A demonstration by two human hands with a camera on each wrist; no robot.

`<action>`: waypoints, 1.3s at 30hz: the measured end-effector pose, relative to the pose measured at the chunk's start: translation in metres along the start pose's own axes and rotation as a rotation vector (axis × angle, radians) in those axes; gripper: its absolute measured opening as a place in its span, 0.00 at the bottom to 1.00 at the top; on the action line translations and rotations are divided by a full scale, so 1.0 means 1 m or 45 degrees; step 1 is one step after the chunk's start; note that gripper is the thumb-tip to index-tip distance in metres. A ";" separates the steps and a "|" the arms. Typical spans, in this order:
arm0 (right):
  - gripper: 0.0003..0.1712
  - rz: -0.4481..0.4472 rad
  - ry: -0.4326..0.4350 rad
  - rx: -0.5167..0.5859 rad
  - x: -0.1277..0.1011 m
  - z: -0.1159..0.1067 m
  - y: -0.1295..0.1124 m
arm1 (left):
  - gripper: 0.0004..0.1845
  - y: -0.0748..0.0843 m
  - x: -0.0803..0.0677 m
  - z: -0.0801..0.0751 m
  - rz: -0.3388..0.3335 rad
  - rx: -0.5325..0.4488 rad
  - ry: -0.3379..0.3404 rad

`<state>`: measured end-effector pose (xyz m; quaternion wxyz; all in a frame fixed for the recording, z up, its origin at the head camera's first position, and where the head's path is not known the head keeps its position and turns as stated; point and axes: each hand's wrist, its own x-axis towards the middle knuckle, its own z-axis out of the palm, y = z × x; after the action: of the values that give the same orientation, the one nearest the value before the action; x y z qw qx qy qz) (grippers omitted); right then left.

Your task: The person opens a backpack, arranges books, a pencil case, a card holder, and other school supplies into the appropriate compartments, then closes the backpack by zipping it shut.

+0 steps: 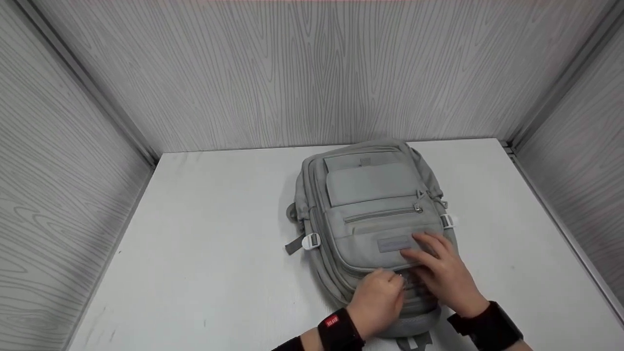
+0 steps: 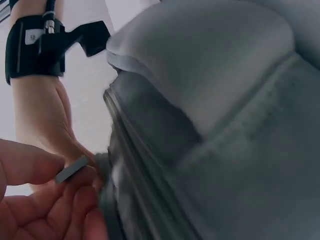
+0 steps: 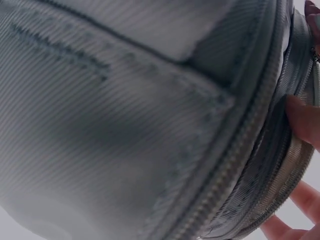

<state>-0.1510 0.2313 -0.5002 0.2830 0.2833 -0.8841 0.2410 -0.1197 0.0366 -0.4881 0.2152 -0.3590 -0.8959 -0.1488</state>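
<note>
A grey backpack point(image 1: 370, 214) lies flat on the white table point(image 1: 204, 234), front side up, its near end toward me. My left hand point(image 1: 378, 300) pinches a small flat zipper pull point(image 2: 71, 169) at the backpack's near edge, thumb against curled fingers. My right hand point(image 1: 441, 270) rests on the lower front pocket just beside it, fingers spread flat and pressing the fabric. In the right wrist view, the zipper track point(image 3: 235, 165) runs diagonally across the grey fabric, with fingertips point(image 3: 305, 120) at the right edge.
Grey wood-grain walls point(image 1: 312, 73) close the table in at the back and both sides. White buckles point(image 1: 311, 241) and loose straps stick out from the backpack's left and right sides. Bare table surface lies to the left and right of the backpack.
</note>
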 end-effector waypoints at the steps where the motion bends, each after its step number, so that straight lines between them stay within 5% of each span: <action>1: 0.33 0.009 0.016 0.013 0.000 0.000 -0.002 | 0.05 -0.003 -0.002 -0.001 0.010 -0.001 0.015; 7: 0.07 0.040 0.157 0.002 -0.004 0.002 -0.026 | 0.06 -0.025 -0.010 -0.008 0.084 0.135 0.240; 15: 0.16 0.000 0.092 -0.281 -0.007 0.014 -0.045 | 0.09 -0.034 -0.002 -0.006 0.068 0.443 0.240; 23: 0.16 -0.072 0.116 -0.050 -0.008 0.012 -0.042 | 0.04 -0.029 0.000 0.005 0.103 0.566 0.222; 27: 0.14 -0.063 0.091 -0.065 -0.007 0.005 -0.034 | 0.05 -0.034 -0.002 0.004 0.155 0.582 0.242; 32: 0.14 0.028 0.072 -0.147 -0.008 -0.010 -0.019 | 0.06 -0.049 -0.011 -0.004 0.175 0.538 0.310; 39: 0.16 0.104 0.030 -0.217 -0.008 -0.017 -0.004 | 0.07 -0.092 -0.032 -0.021 0.197 0.485 0.409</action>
<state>-0.1369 0.2410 -0.4924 0.3063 0.2192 -0.9088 0.1795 -0.1584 -0.0551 -0.4960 0.4291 -0.3514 -0.8319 -0.0157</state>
